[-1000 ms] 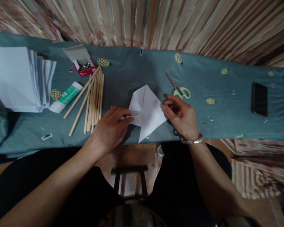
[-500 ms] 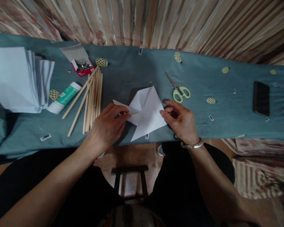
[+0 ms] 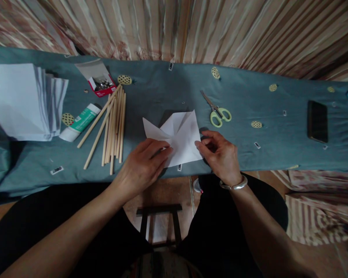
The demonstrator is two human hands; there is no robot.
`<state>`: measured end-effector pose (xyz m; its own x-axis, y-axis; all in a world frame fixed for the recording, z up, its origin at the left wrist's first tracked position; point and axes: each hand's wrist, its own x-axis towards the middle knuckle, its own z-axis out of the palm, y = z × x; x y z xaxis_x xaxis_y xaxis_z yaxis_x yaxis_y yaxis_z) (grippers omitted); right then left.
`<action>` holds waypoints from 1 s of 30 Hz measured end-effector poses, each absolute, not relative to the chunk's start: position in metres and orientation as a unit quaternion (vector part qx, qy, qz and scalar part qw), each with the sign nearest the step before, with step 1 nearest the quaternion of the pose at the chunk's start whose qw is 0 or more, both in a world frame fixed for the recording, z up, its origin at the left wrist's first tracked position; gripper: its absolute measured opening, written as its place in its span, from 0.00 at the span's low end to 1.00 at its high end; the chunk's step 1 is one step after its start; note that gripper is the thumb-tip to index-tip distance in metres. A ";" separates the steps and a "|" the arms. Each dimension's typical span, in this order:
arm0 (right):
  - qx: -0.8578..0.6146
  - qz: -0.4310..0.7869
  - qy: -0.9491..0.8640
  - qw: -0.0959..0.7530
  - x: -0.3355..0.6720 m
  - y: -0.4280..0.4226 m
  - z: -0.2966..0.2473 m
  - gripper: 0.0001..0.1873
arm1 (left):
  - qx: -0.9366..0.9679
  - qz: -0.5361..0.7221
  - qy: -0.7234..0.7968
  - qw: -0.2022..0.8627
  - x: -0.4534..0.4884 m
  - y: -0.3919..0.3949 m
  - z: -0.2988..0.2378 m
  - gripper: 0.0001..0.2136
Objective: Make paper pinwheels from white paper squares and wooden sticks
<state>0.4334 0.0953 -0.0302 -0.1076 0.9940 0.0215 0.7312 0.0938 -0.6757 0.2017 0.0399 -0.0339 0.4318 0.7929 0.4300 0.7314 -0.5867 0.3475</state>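
Observation:
A folded white paper piece [image 3: 181,136] lies on the teal cloth near the table's front edge. My left hand [image 3: 145,164] rests on its near left part with fingers curled, pressing down at the centre where the folds meet. My right hand [image 3: 220,152], with a silver bangle on the wrist, pinches the paper's right edge between thumb and fingers. A pointed flap of the paper sticks out to the upper left.
Green-handled scissors [image 3: 217,110] lie just beyond my right hand. Left of the paper are several wooden sticks [image 3: 113,123], a glue tube [image 3: 79,122], a small red box of pins [image 3: 100,82] and a stack of white paper [image 3: 23,101]. A dark phone [image 3: 317,121] lies far right.
The paper has been turned anticlockwise on the cloth; its long point, which hung over the front edge, has swung round and a flap now points up-left. Both hands stay on it.

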 end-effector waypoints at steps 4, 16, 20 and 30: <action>-0.617 0.213 -0.720 0.236 0.433 0.091 -0.029 0.16 | 0.859 0.249 0.439 0.082 0.215 0.032 -0.035 0.07; -0.618 0.160 -0.724 0.261 0.441 0.092 -0.032 0.09 | 0.865 0.236 0.437 0.076 0.221 0.032 -0.041 0.07; -0.607 0.213 -0.715 0.272 0.441 0.093 -0.031 0.09 | 0.868 0.214 0.442 0.070 0.221 0.032 -0.039 0.05; -0.577 0.257 -0.728 0.266 0.436 0.091 -0.028 0.21 | 0.875 0.206 0.436 0.042 0.222 0.033 -0.038 0.07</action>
